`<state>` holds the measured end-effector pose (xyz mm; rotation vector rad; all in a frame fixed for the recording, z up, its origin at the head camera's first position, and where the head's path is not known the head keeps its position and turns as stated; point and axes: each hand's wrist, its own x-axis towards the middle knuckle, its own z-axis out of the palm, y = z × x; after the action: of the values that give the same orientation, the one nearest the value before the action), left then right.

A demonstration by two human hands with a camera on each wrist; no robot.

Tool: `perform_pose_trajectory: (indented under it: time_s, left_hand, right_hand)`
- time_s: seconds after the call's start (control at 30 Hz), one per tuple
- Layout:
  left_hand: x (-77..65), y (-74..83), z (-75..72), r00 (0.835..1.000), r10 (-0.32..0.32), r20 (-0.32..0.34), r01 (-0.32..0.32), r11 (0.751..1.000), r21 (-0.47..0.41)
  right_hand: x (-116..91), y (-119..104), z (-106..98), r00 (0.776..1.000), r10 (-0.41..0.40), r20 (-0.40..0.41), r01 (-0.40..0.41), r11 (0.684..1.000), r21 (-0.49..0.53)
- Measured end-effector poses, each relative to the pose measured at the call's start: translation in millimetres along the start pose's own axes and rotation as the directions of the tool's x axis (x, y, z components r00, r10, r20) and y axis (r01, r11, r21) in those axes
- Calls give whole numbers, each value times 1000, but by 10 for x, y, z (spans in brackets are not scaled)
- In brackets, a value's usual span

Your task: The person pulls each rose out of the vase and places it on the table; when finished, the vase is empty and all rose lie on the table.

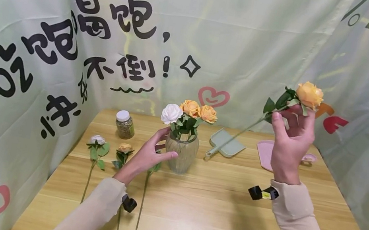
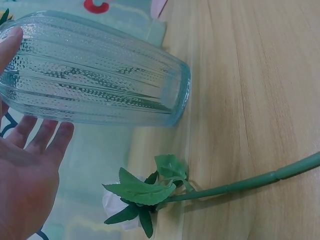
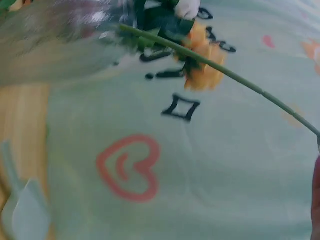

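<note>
A ribbed glass vase [image 1: 181, 155] stands upright on the table, holding one white rose [image 1: 171, 114] and two orange roses [image 1: 191, 108]. My left hand [image 1: 153, 152] is at its left side, fingers and thumb fairly straight: fingertips right at the glass, thumb across the front. Up to the right, my right hand [image 1: 292, 144] pinches an orange rose [image 1: 309, 95] just below the blossom; its long stem slants down to the left. The right wrist view has this green stem [image 3: 240, 80] crossing in front of the vase's flowers, while most of the hand is outside that frame.
Left of the vase lie a white rose [image 1: 97, 140], an orange rose [image 1: 125, 148] and another stem [image 1: 142, 201] partly behind my left hand. A lidded jar [image 1: 125, 125] stands at back left. A grey-green dustpan [image 1: 232, 144] and a pink dustpan-like piece [image 1: 264, 154] lie right.
</note>
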<state>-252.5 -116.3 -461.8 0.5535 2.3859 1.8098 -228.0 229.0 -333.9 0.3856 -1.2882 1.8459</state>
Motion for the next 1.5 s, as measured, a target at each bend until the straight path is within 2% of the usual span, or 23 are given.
perform_pose_trajectory:
  time_s: [0.13, 0.23, 0.33, 0.47, 0.63, 0.77, 0.87, 0.97, 1.17, 1.27, 1.5]
  left_hand:
    - [-12, -3, -9, 1000, -6, -7, 6, 1000, 4]
    - [-15, -5, -14, 1000, -8, -10, 8, 1000, 3]
    - [-12, -9, -17, 1000, -4, -8, 4, 1000, -1]
    - [-4, -19, -24, 1000, -3, -3, 3, 1000, -6]
    - [4, -37, -37, 1000, -6, 1, 6, 1000, -8]
    - [4, -35, -45, 1000, -7, 5, 7, 1000, -12]
    - [8, -34, -44, 1000, -11, 7, 11, 1000, -15]
    - [15, -38, -37, 1000, -10, 9, 11, 1000, -17]
    - [15, -35, -22, 1000, -8, 17, 8, 1000, -26]
    - [18, -36, -18, 1000, -7, 18, 7, 1000, -25]
    - [16, -39, -28, 1000, -9, 14, 10, 1000, -22]
  right_hand:
    - [-121, 52, -243, 987, 121, 104, -107, 985, -132]
    - [-275, 126, -406, 946, 257, 195, -208, 948, -240]
    - [-461, 218, -547, 877, 395, 275, -284, 886, -366]
    - [-733, 353, -686, 760, 565, 321, -363, 778, -512]
    - [-1051, 536, -785, 620, 724, 303, -511, 665, -545]
    - [-1249, 687, -811, 530, 788, 313, -586, 607, -536]
    - [-1339, 790, -804, 484, 808, 335, -613, 586, -529]
    - [-1386, 870, -784, 462, 827, 322, -631, 561, -536]
    - [-1430, 960, -762, 444, 865, 234, -622, 486, -614]
    - [-1442, 963, -771, 442, 872, 212, -584, 459, -670]
    - [-1472, 947, -782, 460, 866, 194, -526, 442, -727]
